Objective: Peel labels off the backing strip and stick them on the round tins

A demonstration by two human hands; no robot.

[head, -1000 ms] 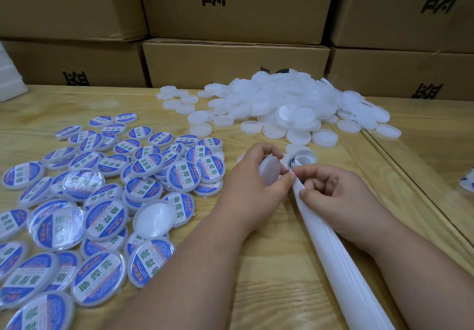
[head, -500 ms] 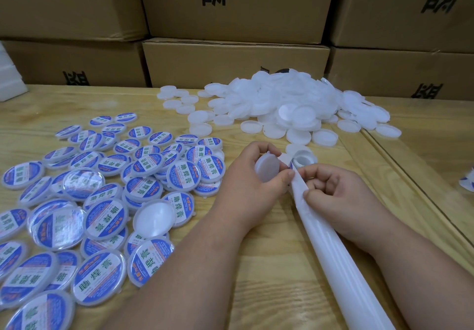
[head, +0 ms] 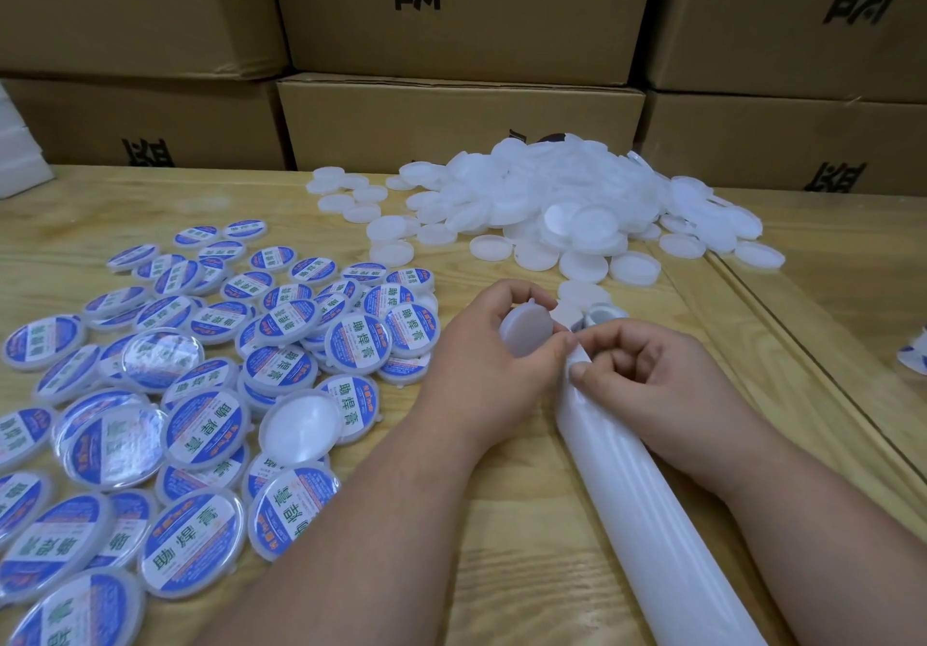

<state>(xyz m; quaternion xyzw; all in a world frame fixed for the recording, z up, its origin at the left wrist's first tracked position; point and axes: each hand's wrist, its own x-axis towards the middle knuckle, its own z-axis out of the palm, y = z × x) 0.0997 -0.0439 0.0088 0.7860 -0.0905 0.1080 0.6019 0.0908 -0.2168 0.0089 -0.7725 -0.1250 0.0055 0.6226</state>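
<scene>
Head view: left hand (head: 481,369) curls fingers and thumb around one plain white tin (head: 526,332), held just above the table. Right hand (head: 652,384) pinches the top of the white backing strip (head: 652,510), which runs toward the camera; whether a label is lifted, can't tell. Both hands touch at the strip's end. Left: spread of labelled tins (head: 200,424), dozens, overlapping, one blank among them. Behind: heap of unlabelled tins (head: 567,214), too many to count. Wooden table (head: 526,570), cardboard boxes (head: 461,128) stacked along the back.
</scene>
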